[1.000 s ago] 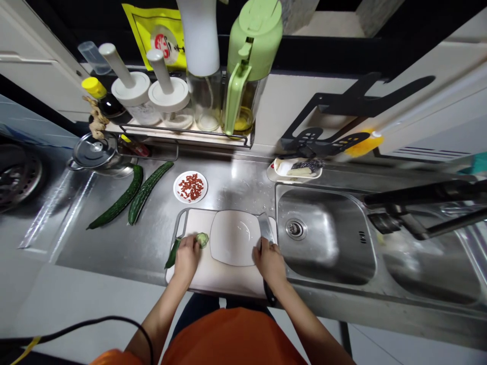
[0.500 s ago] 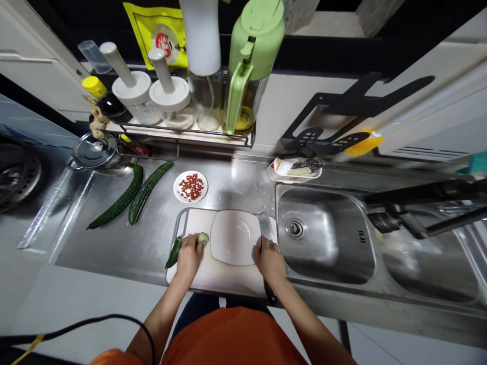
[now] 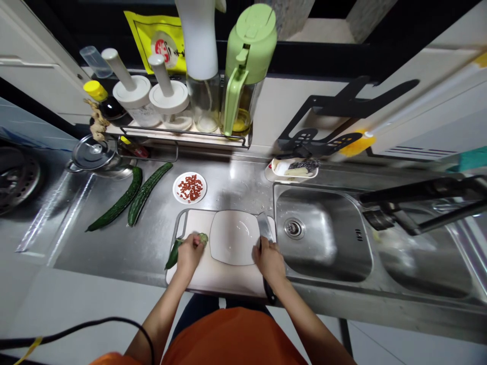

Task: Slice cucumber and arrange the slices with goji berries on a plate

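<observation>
On the white cutting board (image 3: 213,280) lies a square white plate (image 3: 233,238), between my two hands. My left hand (image 3: 190,253) is closed in a pinch at a small clump of pale green cucumber slices (image 3: 204,238), left of the plate. Beside that hand, a dark green cucumber piece (image 3: 172,256) rests on the board's left edge. My right hand (image 3: 270,261) grips a kitchen knife (image 3: 265,227) by its dark handle, the blade lying flat at the plate's right side. How many slices my left fingers hold is hidden.
Two whole cucumbers (image 3: 146,195) lie on the steel counter at left. Behind the board stands a small dish (image 3: 189,188) of chopped red bits. A sink (image 3: 323,233) with a black faucet (image 3: 411,203) is at right. A rack (image 3: 178,133) above holds jars and bottles.
My left fingers have drawn tighter together at the cucumber slices, and the hand has turned slightly. The right hand and knife stay in place. The view has shifted a little.
</observation>
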`<state>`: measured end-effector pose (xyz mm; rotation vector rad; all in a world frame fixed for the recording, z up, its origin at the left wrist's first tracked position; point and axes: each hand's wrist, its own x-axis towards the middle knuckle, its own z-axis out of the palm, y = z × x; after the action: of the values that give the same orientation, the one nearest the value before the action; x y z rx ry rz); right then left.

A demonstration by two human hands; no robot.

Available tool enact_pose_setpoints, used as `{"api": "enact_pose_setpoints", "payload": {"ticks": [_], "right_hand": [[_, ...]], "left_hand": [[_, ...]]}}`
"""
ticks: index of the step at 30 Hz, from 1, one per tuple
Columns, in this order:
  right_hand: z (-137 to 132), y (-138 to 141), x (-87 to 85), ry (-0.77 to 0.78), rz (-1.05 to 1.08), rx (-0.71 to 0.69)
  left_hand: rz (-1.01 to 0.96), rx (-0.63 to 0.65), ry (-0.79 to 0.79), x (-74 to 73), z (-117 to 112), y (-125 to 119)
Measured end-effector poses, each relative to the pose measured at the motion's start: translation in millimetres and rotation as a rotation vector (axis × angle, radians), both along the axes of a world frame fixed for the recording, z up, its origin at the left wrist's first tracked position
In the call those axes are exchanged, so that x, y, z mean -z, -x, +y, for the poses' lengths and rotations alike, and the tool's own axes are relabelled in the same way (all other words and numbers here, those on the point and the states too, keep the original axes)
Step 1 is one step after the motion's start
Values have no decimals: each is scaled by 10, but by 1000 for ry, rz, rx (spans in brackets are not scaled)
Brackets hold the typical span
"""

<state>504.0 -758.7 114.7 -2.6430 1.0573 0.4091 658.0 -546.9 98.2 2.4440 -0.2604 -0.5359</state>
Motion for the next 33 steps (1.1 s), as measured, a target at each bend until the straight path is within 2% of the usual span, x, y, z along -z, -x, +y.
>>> {"api": "enact_pose_setpoints", "payload": {"ticks": [4, 8, 11, 14, 20, 26, 30, 33], "right_hand": [[-17, -35, -36, -43, -270, -12], [60, -233, -118, -390, -561, -149], [158, -402, -200, -625, -589, -173], [218, -496, -263, -764, -530, -161], [204, -496, -343, -784, -482, -136], [177, -452, -430, -724, -465, -216], [160, -435, -434, -743, -464, -190], [142, -422, -394, -806, -469, -118]], "left_hand": [[134, 22, 141, -148, 11, -33], [298, 81, 286, -263, -70, -9], [422, 153, 373, -333, -172, 38], [507, 205, 398, -390, -258, 72], [730, 116, 461, -404, -331, 90], [1131, -130, 505, -317, -403, 119], [1210, -220, 551, -239, -496, 123], [1187, -264, 598, -207, -582, 102]]}}
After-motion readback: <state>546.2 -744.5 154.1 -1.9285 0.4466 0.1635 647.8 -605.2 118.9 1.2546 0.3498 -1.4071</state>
